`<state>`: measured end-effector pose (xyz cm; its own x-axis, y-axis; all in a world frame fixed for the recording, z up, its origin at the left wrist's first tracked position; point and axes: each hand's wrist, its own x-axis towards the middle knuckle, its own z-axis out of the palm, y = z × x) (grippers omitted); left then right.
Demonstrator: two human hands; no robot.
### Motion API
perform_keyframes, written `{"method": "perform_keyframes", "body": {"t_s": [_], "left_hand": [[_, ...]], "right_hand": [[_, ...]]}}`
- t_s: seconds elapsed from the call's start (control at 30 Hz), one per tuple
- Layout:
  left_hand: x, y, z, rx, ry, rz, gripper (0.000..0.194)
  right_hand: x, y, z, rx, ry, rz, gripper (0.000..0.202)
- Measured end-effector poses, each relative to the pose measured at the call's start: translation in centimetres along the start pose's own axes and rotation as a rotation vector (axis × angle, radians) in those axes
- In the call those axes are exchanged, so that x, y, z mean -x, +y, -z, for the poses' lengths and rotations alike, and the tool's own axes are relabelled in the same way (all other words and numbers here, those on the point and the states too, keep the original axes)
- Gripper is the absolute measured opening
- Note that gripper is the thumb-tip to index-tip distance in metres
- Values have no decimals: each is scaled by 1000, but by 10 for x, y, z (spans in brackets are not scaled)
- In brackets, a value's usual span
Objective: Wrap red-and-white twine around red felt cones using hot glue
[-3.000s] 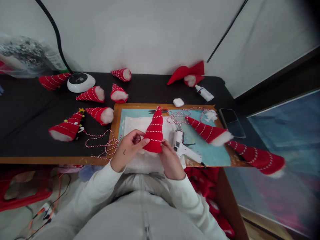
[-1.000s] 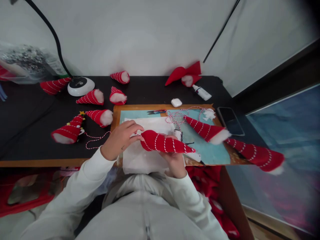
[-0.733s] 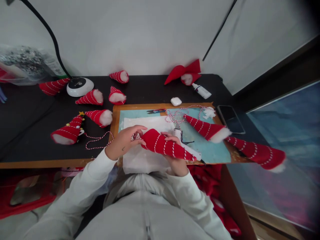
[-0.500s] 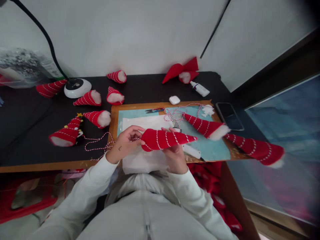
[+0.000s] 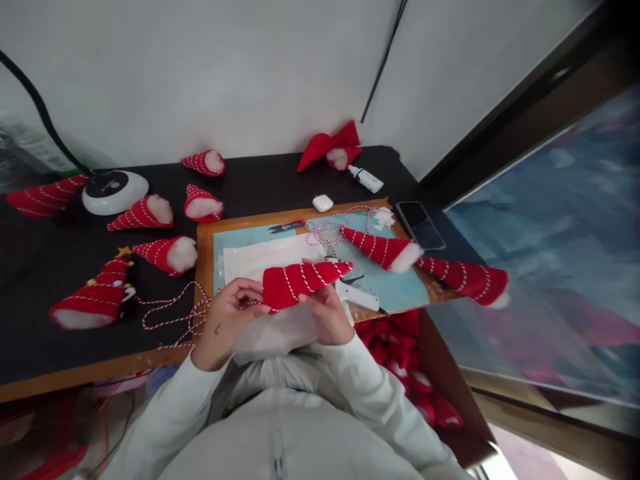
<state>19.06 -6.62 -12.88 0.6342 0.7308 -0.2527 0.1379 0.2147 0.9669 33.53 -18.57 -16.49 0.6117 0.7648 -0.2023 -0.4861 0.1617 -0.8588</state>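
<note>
Red felt cone (image 5: 290,287), frame ctr, tip twd frame R. L hand pinching striped cord (image 5: 249,304) at base, it seems; R hand (image 5: 324,310) gripping body. L hand (image 5: 229,319) nr base edge. Prob. cord-winding step; next move calls for taut cord, steady cone.

Head-worn camera, facing forward and down over wearer's chest (image 5: 277,427); left hand (image 5: 225,321), right hand (image 5: 330,317) close, wall (image 5: 240,80) beyond.

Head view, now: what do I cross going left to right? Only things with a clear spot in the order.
Red cone with yellow star → left hand → held striped red cone → white bottle → phone.
</note>
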Motion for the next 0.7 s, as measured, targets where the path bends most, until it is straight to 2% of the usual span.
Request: {"method": "perform_keyframes", "body": {"t_s": [0.13, 0.27, 0.43, 0.7], "left_hand": [[2, -1, 2, -124, 50, -59, 39], [1, -5, 8, -111, 63, -65, 40], [3, -10, 20, -77, 79, -44, 41], [13, -24, 38, -228, 191, -169, 24]], "right_hand": [[-1, 0, -4, -37, -13, 53, 75], [-2, 2, -12, -102, -40, 65, 77], [-2, 7, -23, -103, -32, 91, 69], [5, 11, -36, -82, -31, 200, 57]]}}
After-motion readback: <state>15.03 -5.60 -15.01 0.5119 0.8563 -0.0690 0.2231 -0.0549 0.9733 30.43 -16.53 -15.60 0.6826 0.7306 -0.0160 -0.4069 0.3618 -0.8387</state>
